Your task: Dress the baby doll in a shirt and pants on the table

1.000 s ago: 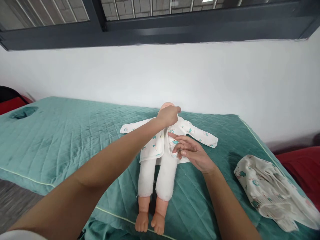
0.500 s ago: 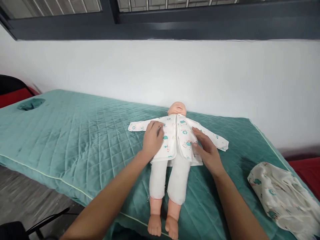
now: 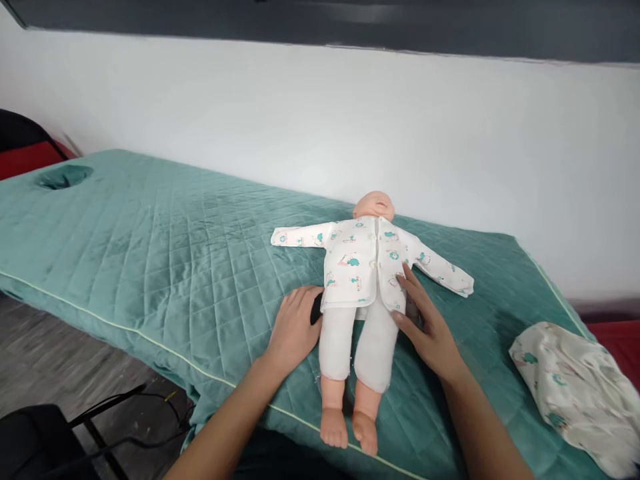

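A baby doll (image 3: 356, 333) lies face up on a teal quilted bed (image 3: 165, 253), head toward the wall, feet at the near edge. It wears a white printed shirt (image 3: 360, 261) with both sleeves spread out, and its legs are white cloth. My left hand (image 3: 294, 328) rests flat on the bed against the doll's left hip, at the shirt's hem. My right hand (image 3: 426, 320) lies open along the doll's other side, fingers touching the shirt's lower edge. Neither hand holds anything.
A crumpled piece of matching printed clothing (image 3: 570, 393) lies on the bed at the right. A face hole (image 3: 65, 177) is at the bed's far left. A white wall runs behind. Dark cables and a black object (image 3: 30, 440) lie on the floor at lower left.
Both hands have slid down from the doll's chest to its hips at the shirt's hem. The shirt front now lies closed and smooth. The view has tilted down and shifted.
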Available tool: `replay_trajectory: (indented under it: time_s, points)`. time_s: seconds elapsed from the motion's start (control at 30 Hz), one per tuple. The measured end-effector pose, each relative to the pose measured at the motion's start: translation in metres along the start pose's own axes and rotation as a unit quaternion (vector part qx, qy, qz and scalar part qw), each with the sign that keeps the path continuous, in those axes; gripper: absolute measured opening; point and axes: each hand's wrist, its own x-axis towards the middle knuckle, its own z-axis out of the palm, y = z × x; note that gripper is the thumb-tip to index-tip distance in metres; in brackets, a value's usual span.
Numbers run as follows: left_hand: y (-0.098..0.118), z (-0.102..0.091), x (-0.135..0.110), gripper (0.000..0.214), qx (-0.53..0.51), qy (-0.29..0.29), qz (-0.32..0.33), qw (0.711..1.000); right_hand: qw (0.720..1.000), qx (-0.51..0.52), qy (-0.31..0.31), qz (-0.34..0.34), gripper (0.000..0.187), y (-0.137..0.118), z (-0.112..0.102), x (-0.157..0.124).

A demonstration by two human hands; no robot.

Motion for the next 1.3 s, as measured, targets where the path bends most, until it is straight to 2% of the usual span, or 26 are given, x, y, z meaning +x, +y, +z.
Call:
replay_trajectory:
  time_s: [0.13,0.27,0.4,0.6,0.7,0.87,1.03,1.13,1.3]
  points:
    - [0.0,-0.001,0.0,0.038,0.007,-0.001,0.002,1.0,0.997,-0.021,0.067,0.035,0.059,0.008,-0.003,-0.024]
    - [0.002,-0.004,0.001,0.043,0.0,-0.027,0.001,1.0,0.977,-0.1,0.159,0.097,0.058,0.018,0.0,-0.033]
    - [0.008,-0.002,0.004,0.045,-0.038,-0.034,-0.009,0.999,0.963,-0.158,0.163,0.145,0.057,0.016,0.005,-0.03]
    - [0.019,0.01,0.004,0.038,-0.145,0.007,-0.054,0.988,0.956,-0.195,0.168,0.141,0.045,0.008,0.005,-0.034]
    - [0.017,0.012,0.001,0.031,-0.168,0.027,-0.058,0.984,0.949,-0.235,0.186,0.103,0.046,0.009,0.006,-0.034]
    - [0.015,0.01,-0.004,0.008,-0.197,0.068,-0.084,0.975,0.929,-0.314,0.192,-0.046,0.048,0.008,0.007,-0.027]
    - [0.018,0.007,-0.007,0.005,-0.223,0.109,-0.112,0.962,0.94,-0.241,0.175,-0.165,0.056,0.0,0.004,-0.028]
    - [0.019,0.006,-0.008,0.004,-0.223,0.113,-0.115,0.961,0.946,-0.213,0.153,-0.19,0.061,-0.004,0.004,-0.033]
    - [0.016,0.007,-0.007,0.004,-0.204,0.11,-0.101,0.967,0.956,-0.203,0.121,-0.174,0.054,-0.004,0.004,-0.035]
